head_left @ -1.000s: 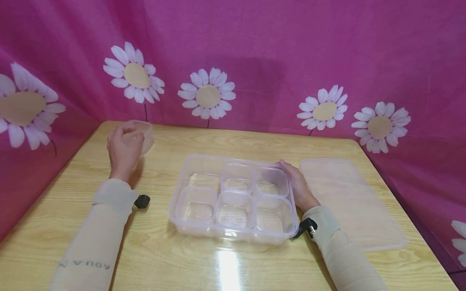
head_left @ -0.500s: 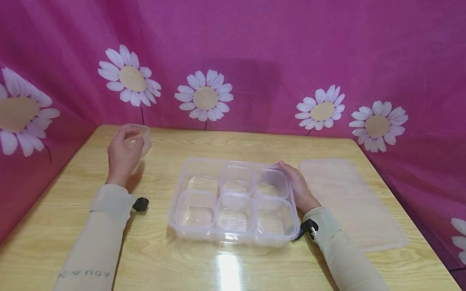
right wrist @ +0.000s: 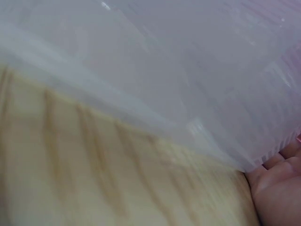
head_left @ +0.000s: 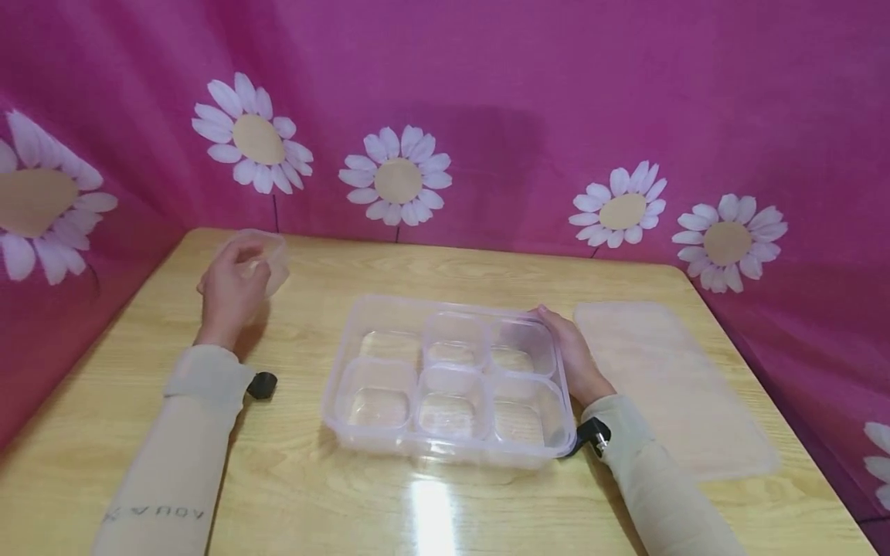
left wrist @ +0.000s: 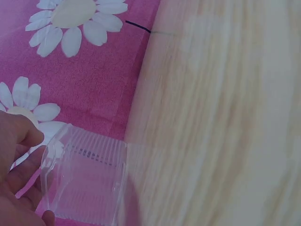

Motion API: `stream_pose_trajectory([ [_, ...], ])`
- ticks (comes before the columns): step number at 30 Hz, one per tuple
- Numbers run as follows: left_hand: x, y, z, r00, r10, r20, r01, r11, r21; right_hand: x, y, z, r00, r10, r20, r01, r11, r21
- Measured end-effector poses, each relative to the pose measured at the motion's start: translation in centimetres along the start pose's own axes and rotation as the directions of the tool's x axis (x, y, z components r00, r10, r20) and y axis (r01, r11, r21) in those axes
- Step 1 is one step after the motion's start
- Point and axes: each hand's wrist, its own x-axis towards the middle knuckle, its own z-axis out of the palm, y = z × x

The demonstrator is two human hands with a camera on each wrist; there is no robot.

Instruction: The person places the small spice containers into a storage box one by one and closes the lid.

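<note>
At the far left of the table, my left hand [head_left: 232,297] pinches the rim of a small clear plastic cup [head_left: 276,266]. In the left wrist view the ribbed cup [left wrist: 89,179] lies sideways to the camera, thumb and fingers about its rim. A large clear plastic box [head_left: 434,450] stands mid-table with several similar cups inside; its back left compartment space holds no cup. My right hand [head_left: 573,355] holds the box's right side, fingers bent round the back corner. In the right wrist view that hand [right wrist: 280,188] touches the box's outer wall [right wrist: 155,70].
A flat translucent lid [head_left: 670,386] lies on the wooden table [head_left: 313,510] at the right, beyond my right forearm. A magenta cloth [head_left: 487,77] with white daisies hangs along the back and sides.
My left hand and the small cup shift only slightly at the back left. The box, the lid and my right hand stay in place; the head view wobbles a little.
</note>
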Motion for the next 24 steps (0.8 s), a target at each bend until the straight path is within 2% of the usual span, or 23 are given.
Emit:
stream_pose_trajectory([
  [3,-0.05,0.21,0.11,1.0,0.025,0.004,-0.025,0.999,0.032,-0.24,-0.12,-0.28,1.0,0.001,-0.012,-0.001,1.0,-0.003],
  [9,-0.41,0.52,-0.05,0.999,0.03,0.038,-0.034,0.993,0.116,-0.37,-0.21,-0.35,1.0,0.015,-0.01,-0.015,1.0,-0.012],
  [14,-0.73,0.54,-0.25,0.994,0.079,0.08,-0.092,0.979,0.18,-0.19,-0.16,-0.22,1.0,0.021,0.0,-0.021,1.0,0.01],
  [24,-0.94,0.49,-0.37,0.986,0.146,0.084,-0.163,0.956,0.245,0.03,-0.06,-0.12,1.0,0.014,0.004,-0.014,1.0,0.023],
])
